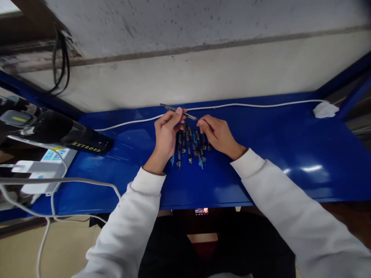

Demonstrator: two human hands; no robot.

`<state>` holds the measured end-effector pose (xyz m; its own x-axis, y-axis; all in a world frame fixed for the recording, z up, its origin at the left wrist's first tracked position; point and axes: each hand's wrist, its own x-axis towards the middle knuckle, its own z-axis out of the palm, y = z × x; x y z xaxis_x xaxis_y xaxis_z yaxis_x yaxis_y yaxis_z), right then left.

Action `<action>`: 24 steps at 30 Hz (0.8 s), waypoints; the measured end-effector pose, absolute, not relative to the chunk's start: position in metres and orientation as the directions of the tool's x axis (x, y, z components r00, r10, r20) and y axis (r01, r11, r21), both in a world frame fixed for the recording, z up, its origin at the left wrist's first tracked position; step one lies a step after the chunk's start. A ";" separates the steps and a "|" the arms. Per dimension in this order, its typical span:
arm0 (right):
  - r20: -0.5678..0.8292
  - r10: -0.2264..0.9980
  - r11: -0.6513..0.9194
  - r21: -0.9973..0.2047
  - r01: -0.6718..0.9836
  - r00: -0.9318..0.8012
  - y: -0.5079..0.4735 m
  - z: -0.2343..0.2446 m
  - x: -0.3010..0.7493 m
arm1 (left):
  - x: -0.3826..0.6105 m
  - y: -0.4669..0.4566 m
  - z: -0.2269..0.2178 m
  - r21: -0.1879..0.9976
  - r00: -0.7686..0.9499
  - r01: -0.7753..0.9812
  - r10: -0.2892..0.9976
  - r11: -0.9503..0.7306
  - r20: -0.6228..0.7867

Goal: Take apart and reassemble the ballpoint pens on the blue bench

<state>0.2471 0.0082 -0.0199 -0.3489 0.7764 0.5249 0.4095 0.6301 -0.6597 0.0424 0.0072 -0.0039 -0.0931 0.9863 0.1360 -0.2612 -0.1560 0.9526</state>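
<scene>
Head view, looking down over a blue bench [278,154]: a slim dark pen [190,116] is held aloft above the far half of the surface, slanting from far left to near right; the left hand [166,131] has its thumb and fingers clamped around the middle of the barrel, while the right hand [216,133] has its fingers pinched together on the right end, a two-point hold that probably keeps so thin a thing from turning or tipping; below and nearer than the held pen, between the wrists, a cluster of loose pens [189,146] lies side by side, dark and blue, roughly lengthwise from far to near, an arrangement that seems to keep them within short reach of both hands; their far ends are partly hidden by the hands; a white cable [246,104] runs along the far edge, apparently out of the working area; at the left, a black cylindrical object [87,137] with yellow lettering and a white power strip [55,156] stand well apart from the pens, presumably leaving the middle for handling.
</scene>
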 end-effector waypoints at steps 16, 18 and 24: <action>0.338 0.885 0.396 -0.908 0.137 -0.320 0.005 -0.012 0.242 | 0.041 0.007 -0.003 0.956 -0.103 -0.186 0.972 -0.226 0.210; 0.292 0.901 0.324 -0.945 0.050 -0.322 0.006 -0.012 0.240 | 0.041 0.007 -0.003 0.954 -0.110 -0.173 0.968 -0.244 0.227; 0.092 0.946 0.000 -0.959 -0.283 -0.312 0.008 -0.011 0.233 | 0.041 0.007 -0.006 0.935 -0.102 -0.132 0.943 -0.328 0.317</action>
<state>0.2333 0.0081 -0.0113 -0.3122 0.9456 0.0919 -0.2834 -0.0004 -0.9590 0.0415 0.0073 -0.0065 -0.1023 0.9430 0.3165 -0.1323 -0.3283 0.9353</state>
